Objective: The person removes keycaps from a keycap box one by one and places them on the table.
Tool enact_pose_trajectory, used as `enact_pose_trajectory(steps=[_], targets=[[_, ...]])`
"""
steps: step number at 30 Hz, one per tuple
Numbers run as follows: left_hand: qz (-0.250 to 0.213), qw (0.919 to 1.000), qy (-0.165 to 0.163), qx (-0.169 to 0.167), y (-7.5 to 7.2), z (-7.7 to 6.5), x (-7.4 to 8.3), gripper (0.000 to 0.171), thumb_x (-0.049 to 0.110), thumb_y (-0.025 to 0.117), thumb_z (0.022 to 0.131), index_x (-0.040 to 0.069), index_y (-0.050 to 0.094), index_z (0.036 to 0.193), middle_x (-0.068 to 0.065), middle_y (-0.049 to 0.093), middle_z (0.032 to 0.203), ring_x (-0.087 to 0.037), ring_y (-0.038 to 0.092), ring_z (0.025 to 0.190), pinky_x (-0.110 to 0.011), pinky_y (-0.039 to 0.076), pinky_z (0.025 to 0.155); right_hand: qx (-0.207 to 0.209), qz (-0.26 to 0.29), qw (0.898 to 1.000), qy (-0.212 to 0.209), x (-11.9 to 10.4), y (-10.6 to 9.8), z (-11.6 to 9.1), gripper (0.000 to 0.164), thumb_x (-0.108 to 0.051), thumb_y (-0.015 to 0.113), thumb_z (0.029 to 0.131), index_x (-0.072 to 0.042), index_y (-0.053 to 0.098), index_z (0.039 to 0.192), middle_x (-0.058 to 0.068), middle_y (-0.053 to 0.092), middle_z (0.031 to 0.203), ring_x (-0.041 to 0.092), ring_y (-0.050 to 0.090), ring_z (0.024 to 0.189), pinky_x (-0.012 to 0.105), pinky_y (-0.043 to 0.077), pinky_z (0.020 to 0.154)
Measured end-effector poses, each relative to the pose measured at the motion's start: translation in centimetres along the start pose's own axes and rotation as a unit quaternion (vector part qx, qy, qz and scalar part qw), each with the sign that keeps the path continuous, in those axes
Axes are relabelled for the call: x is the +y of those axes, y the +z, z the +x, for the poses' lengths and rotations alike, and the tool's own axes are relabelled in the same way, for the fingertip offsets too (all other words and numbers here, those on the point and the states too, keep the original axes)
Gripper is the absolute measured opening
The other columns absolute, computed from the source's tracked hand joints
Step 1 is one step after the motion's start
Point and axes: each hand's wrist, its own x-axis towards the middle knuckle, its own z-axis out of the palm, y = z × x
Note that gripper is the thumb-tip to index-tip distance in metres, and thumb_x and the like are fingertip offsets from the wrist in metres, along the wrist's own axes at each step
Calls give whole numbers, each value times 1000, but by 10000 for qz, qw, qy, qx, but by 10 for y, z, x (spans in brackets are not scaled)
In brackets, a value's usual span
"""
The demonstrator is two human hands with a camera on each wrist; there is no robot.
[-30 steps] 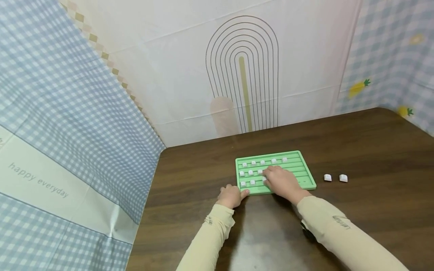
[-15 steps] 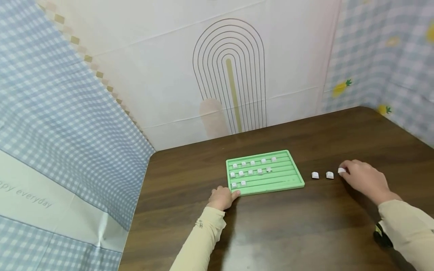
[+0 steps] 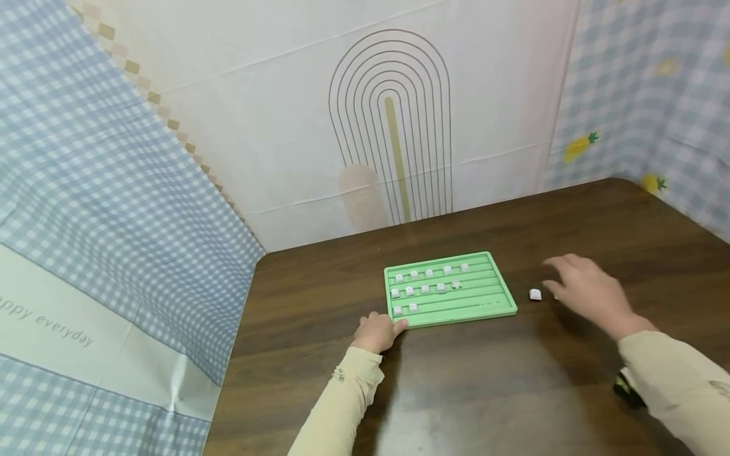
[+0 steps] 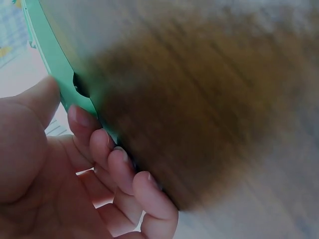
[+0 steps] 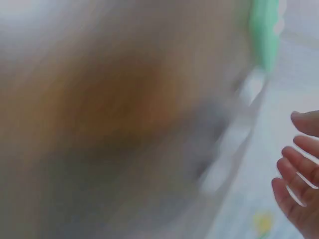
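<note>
My left hand (image 3: 376, 332) holds the near left corner of a green grooved tray (image 3: 485, 313). In the left wrist view, the thumb (image 4: 42, 99) lies on the green rim and the curled fingers sit along its edge. Rows of white keycaps (image 3: 429, 273) stand in the tray's grooves; the nearest row has two at its left end. My right hand (image 3: 590, 294) hovers right of the tray, fingers apart and nothing in them. Below it are a keycap (image 3: 535, 294) and one mostly hidden. The right wrist view shows blurred white keycaps (image 5: 252, 87) in a line.
The tray lies on a dark wooden table (image 3: 456, 392). A white patterned cloth (image 3: 274, 126) hangs behind it, with a blue checked cloth (image 3: 114, 158) at the left and another at the right.
One second ago my right hand was at a keycap in the tray's nearest row. It then set that keycap at the right end of the loose line, let go and moved back left.
</note>
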Motion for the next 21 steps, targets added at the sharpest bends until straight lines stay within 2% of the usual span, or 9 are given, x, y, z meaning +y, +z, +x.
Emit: enact_pose_trajectory(steps=[3,7,10,13,14,16,20,21], targets=[[27,10000,-55,20,0,-1,0,59,49,39,94,-3,64,109,-26,54,118,-42,48,106,-54,49,79,117,220,9979,-597,-48,15,20,29,-20,61,84,-5,62,109,22,63,111,40,54,103,60,48,72],[53,9999,-105,66,1,-1,0,59,50,41,93,-2,64,108,-24,56,114,-41,49,103,-53,49,78,46,473,9907,-1274,-116,52,37,22,-19,65,82,-8,66,101,14,68,104,32,58,99,51,52,75],[105,9998,-156,65,2,-2,1,60,51,41,92,-2,65,108,-23,57,113,-40,50,102,-52,49,77,69,167,9880,-1532,-153,79,41,28,-21,68,80,-5,66,103,13,68,101,29,60,94,45,54,73],[160,9996,-210,76,7,-1,2,60,52,41,92,-1,65,107,-23,57,112,-38,50,100,-51,50,77,216,-328,9869,-1562,-172,97,42,30,-22,71,78,-3,64,101,13,66,96,28,60,86,40,55,64],[227,9994,-204,140,14,3,0,64,55,39,91,0,66,107,-22,57,111,-38,50,99,-50,51,74,269,-492,9856,-1594,-175,101,42,30,-22,71,77,-3,64,99,13,65,94,28,60,83,39,55,62],[231,9993,-258,152,16,6,0,64,56,39,91,0,66,107,-22,57,110,-37,50,98,-49,51,75,424,-649,9833,-1644,-177,106,43,24,-19,72,76,-4,64,93,12,65,90,27,59,77,37,54,57],[227,9984,-302,422,15,6,0,62,55,43,90,-1,66,104,-22,60,106,-36,52,94,-49,51,73,545,-732,9804,-1744,-179,110,49,15,-15,71,77,-6,65,87,10,65,86,25,59,73,38,54,55],[170,9983,-336,447,9,2,3,59,51,47,90,-3,65,103,-22,61,105,-36,53,93,-49,51,74,537,-738,9801,-1765,-180,111,50,13,-15,71,77,-7,65,86,10,65,86,25,59,72,38,53,55]])
